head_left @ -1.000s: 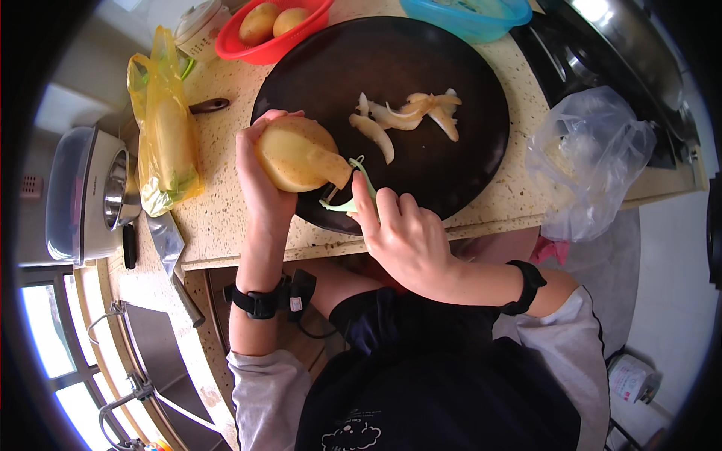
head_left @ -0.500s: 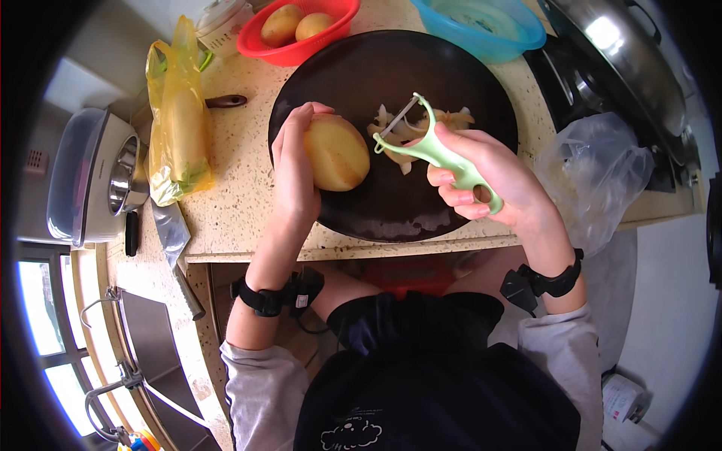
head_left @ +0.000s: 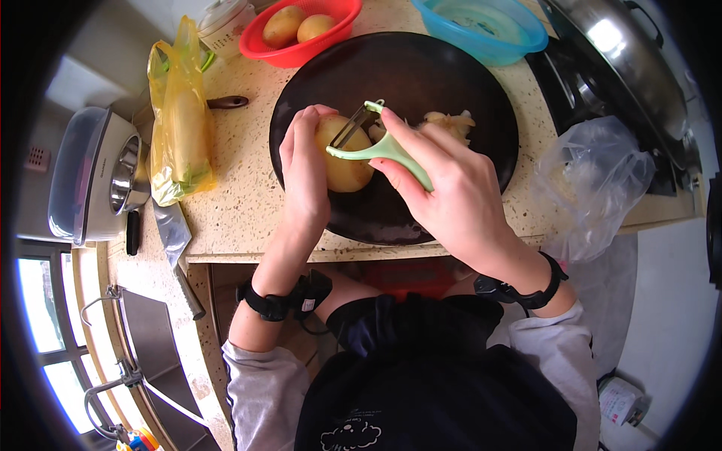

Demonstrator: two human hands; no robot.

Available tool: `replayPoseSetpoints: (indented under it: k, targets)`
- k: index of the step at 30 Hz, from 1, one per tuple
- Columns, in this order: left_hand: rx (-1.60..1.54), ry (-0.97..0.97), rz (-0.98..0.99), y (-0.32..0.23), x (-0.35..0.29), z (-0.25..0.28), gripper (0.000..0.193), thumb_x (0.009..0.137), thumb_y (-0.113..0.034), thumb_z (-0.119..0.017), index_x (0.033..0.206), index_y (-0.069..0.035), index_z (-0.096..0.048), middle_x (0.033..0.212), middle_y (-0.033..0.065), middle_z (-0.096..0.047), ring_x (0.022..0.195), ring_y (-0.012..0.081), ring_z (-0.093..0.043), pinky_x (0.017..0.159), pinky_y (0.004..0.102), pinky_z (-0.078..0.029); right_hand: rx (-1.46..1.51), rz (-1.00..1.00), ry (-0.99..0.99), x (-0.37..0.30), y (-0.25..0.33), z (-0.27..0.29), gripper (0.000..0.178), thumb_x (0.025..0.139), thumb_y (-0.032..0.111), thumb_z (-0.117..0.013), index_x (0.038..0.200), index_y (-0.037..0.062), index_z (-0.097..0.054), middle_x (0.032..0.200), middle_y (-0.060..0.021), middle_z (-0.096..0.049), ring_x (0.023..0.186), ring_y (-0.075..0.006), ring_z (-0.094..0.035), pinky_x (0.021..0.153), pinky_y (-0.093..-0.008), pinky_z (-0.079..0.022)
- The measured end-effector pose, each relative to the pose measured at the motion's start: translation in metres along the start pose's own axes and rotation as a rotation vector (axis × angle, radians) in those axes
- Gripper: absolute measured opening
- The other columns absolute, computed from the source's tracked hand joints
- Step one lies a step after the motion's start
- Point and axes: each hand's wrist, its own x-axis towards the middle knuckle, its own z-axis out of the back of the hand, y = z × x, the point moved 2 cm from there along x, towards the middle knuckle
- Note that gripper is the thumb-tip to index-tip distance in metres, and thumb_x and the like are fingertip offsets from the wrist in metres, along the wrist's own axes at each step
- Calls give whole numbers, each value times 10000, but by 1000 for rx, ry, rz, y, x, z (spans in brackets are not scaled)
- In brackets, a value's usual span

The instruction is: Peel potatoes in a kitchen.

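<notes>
A mostly peeled, pale yellow potato [head_left: 347, 174] is gripped from its left side by my left hand [head_left: 304, 161], fingers wrapped behind it. My right hand [head_left: 459, 192] grips a light green peeler [head_left: 398, 155]. Its metal blade lies over the top of the potato; whether it touches the skin I cannot tell. Both hands are above a round dark board [head_left: 398, 75]. Several strips of potato peel [head_left: 451, 124] lie on the board beyond my right hand, which partly hides them.
A red basin [head_left: 259, 51] with two potatoes [head_left: 316, 28] and a blue basin [head_left: 481, 34] stand at the back. On the left are a yellow plastic bag [head_left: 180, 124] and a cleaver [head_left: 173, 233] jutting over the counter edge. A clear plastic bag [head_left: 602, 180] hangs at right, near a large metal pan [head_left: 613, 45].
My right hand has moved left and turned over, bringing the peeler from above the peel onto the potato. My left hand still holds the potato, nearly in the same place.
</notes>
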Motion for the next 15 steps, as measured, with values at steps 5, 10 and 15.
replayPoseSetpoints:
  k: [5, 10, 15]
  targets:
    - [-2, 29, -22, -1, 0, 1, 268, 921, -231, -370, 878, -39, -553, 814, 31, -547, 779, 104, -500, 752, 236, -392, -106, 61, -30, -1, 4, -9, 422, 751, 179, -688, 1143, 73, -573, 686, -49, -515, 529, -192, -548, 469, -306, -449]
    - [11, 81, -33, 0, 2, 4, 266, 925, -238, -373, 883, -43, -550, 829, 26, -545, 798, 105, -501, 767, 238, -391, -186, 93, 10, -2, 6, -8, 429, 762, 196, -676, 1161, 88, -560, 690, -36, -488, 517, -173, -535, 455, -288, -449]
    - [-1, 111, 33, 0, 5, 6, 261, 926, -238, -383, 908, -38, -551, 856, 29, -542, 815, 108, -505, 770, 249, -404, -277, 110, 54, -6, 9, -8, 438, 767, 196, -670, 1169, 74, -548, 695, -33, -470, 509, -149, -524, 436, -270, -446]
